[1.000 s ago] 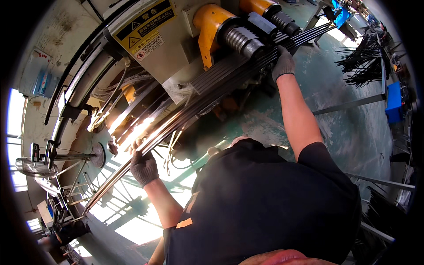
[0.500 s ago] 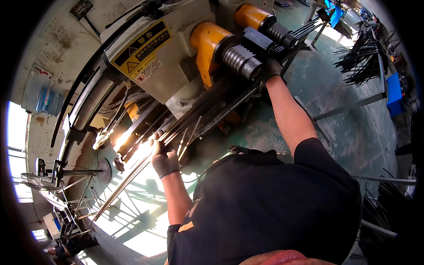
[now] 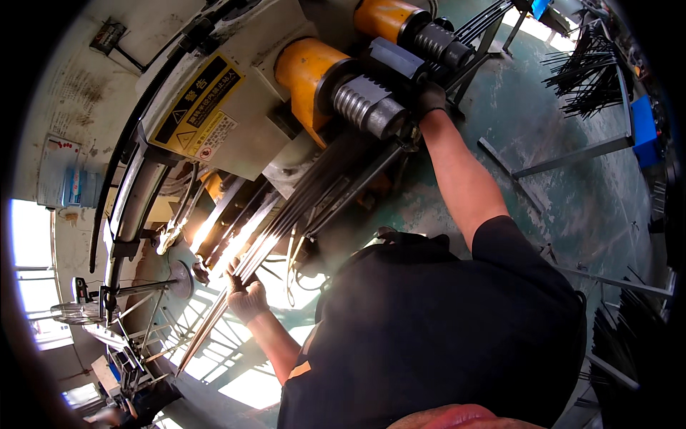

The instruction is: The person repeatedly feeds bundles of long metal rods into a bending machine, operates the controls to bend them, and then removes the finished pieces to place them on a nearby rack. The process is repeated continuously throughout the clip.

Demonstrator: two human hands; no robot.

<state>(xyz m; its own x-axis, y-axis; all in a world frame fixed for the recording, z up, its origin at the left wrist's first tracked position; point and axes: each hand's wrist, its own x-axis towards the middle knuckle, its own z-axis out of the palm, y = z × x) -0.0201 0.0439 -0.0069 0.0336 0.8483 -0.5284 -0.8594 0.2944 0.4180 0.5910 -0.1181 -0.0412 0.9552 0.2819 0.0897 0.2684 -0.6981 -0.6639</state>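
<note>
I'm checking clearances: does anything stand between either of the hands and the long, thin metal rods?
Nothing visible separates the gloved left hand from the long, thin metal rods: it holds them. Shadow hides whether the right hand touches any.

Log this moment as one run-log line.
left hand: gloved, holding metal rods | right hand: gloved, near ribbed cylinder, grip unclear | rods: bundled, slanting toward lower left of view

We see a bundle of long, thin, straight metal bars (image 3: 304,201) lying side by side on a slant, gripped in our left hand (image 3: 246,299), their lower-left ends close together, their middle glaring in bright light, their upper stretch dark and lost in shadow.
</note>
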